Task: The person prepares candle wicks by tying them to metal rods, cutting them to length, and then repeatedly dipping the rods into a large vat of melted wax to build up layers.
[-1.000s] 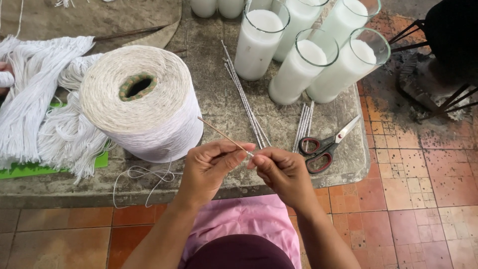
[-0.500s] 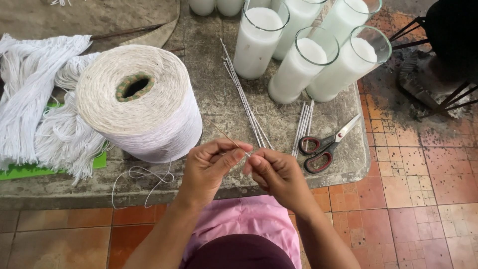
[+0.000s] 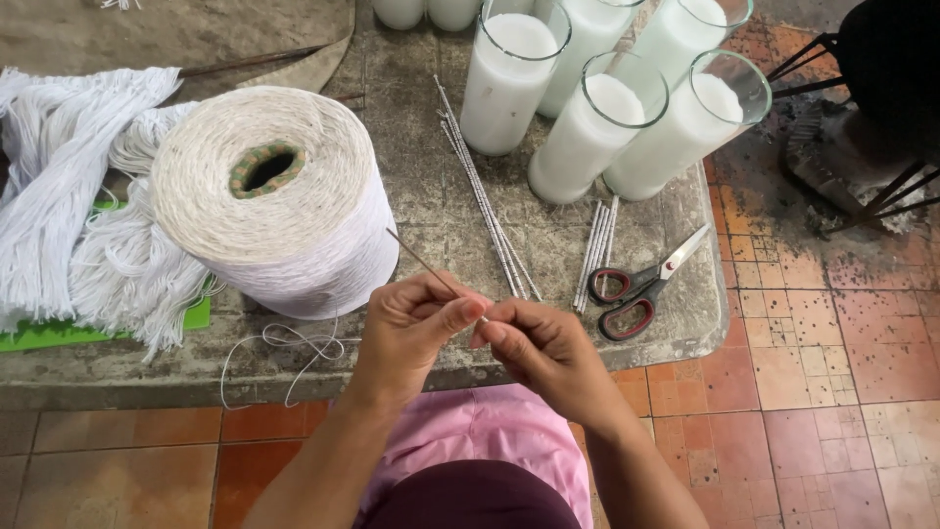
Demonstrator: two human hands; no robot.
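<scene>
We pinch a thin stick [image 3: 419, 263] between both hands at the table's near edge. Our left hand [image 3: 411, 328] has thumb and forefinger closed on its lower part; our right hand [image 3: 539, 343] pinches the white-wrapped tip beside it. The stick looks light, stiff and brittle, best held near the wrapped end. It is brown and slender, pointing to ten o'clock toward the big white thread cone [image 3: 274, 201]. Scissors [image 3: 636, 286] lie at three o'clock.

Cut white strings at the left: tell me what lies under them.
Under the cut white strings a flat green sheet shows at the near edge, on the stone table. How far it reaches beneath is covered.
</scene>
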